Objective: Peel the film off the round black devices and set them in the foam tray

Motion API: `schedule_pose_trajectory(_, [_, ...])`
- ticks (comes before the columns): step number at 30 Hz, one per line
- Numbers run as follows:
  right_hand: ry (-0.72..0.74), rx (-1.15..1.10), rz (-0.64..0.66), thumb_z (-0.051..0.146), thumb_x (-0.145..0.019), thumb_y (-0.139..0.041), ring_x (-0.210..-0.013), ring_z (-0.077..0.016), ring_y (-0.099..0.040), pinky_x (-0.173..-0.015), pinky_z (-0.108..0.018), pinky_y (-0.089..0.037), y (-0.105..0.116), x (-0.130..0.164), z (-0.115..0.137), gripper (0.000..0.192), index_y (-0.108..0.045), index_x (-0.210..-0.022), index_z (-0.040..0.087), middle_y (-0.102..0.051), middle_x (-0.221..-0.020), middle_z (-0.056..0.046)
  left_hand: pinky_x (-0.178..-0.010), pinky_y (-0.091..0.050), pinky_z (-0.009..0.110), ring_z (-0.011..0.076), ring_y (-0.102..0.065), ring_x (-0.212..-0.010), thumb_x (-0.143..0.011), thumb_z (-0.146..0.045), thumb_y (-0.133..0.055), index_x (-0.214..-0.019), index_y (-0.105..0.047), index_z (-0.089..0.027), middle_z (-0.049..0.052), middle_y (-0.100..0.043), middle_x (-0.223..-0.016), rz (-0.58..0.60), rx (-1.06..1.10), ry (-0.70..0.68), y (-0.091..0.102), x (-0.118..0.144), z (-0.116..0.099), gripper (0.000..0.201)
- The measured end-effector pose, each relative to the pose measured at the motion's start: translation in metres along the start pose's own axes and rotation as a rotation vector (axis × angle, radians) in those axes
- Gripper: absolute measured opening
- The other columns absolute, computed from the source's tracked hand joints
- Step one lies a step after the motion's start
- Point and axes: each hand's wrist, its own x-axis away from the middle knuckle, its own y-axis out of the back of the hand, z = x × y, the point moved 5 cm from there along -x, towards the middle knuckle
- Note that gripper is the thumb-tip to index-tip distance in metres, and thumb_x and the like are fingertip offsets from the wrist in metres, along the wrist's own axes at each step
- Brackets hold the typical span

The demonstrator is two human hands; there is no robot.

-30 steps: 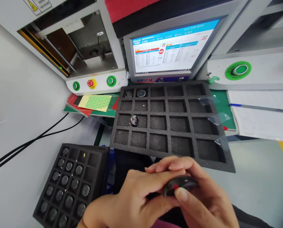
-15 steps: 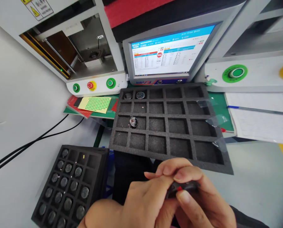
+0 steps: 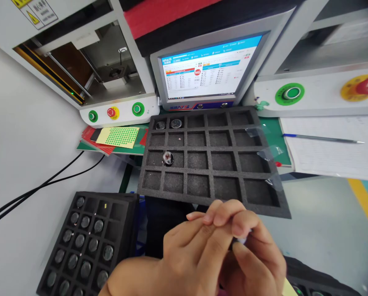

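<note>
My left hand (image 3: 190, 253) and my right hand (image 3: 258, 250) are closed together at the bottom centre, fingers overlapping. Between them is a small dark round part (image 3: 234, 243), mostly covered by the fingers; a pale glint shows beside it. The black foam tray (image 3: 213, 174) lies just beyond my hands. In its far left corner sit two round parts, and another shiny round part (image 3: 168, 158) rests tilted on a divider. At lower left, a second foam tray (image 3: 116, 232) holds several similar round parts in its pockets.
Behind the tray stands a monitor (image 3: 214, 68) showing a red NG mark. A machine with buttons (image 3: 119, 113) is at left, another with a green button (image 3: 291, 93) at right. A yellow sheet of green dots (image 3: 119, 136), a pen (image 3: 322, 138) on paper and black cables (image 3: 48, 183) lie around.
The view has shifted slightly to the right. My fingers have closed further over the dark part, hiding its red mark. A yellow edge and more round parts now show at bottom right.
</note>
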Motion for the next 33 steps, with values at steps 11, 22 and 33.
schedule_pose_trajectory(11, [0.089,0.366,0.174,0.037,-0.093,-0.059,-0.104,-0.0266,-0.062,-0.087,-0.037,-0.057,0.011,0.007,0.020,0.031,-0.064,-0.122,0.026,-0.060,-0.113,-0.010,-0.085,-0.058,0.023,0.0167,-0.073,-0.091,-0.099,-0.021,-0.049,-0.121,-0.061,-0.016,0.008,-0.076,-0.099,0.075,0.430,0.204,0.011,-0.010,0.014,0.026])
schedule_pose_trajectory(22, [0.178,0.370,0.232,0.023,-0.093,-0.059,-0.093,-0.0210,-0.062,-0.087,-0.035,-0.057,0.004,-0.001,0.030,0.021,-0.060,-0.114,0.024,-0.063,-0.091,-0.005,-0.051,-0.034,0.020,0.0069,-0.036,-0.054,-0.088,-0.051,-0.066,-0.098,-0.073,-0.011,-0.001,-0.047,-0.064,0.226,1.193,0.738,-0.024,0.022,0.032,0.042])
schedule_pose_trajectory(33, [-0.089,0.025,0.094,0.045,-0.092,-0.061,-0.072,-0.0190,-0.062,-0.074,-0.042,-0.061,0.007,-0.002,0.019,0.019,-0.064,-0.092,0.026,-0.062,-0.074,-0.002,-0.067,-0.046,0.025,0.0131,-0.050,-0.071,-0.087,-0.039,-0.069,-0.074,-0.066,-0.013,0.001,-0.048,-0.071,0.231,1.351,0.747,-0.036,0.022,0.026,0.030])
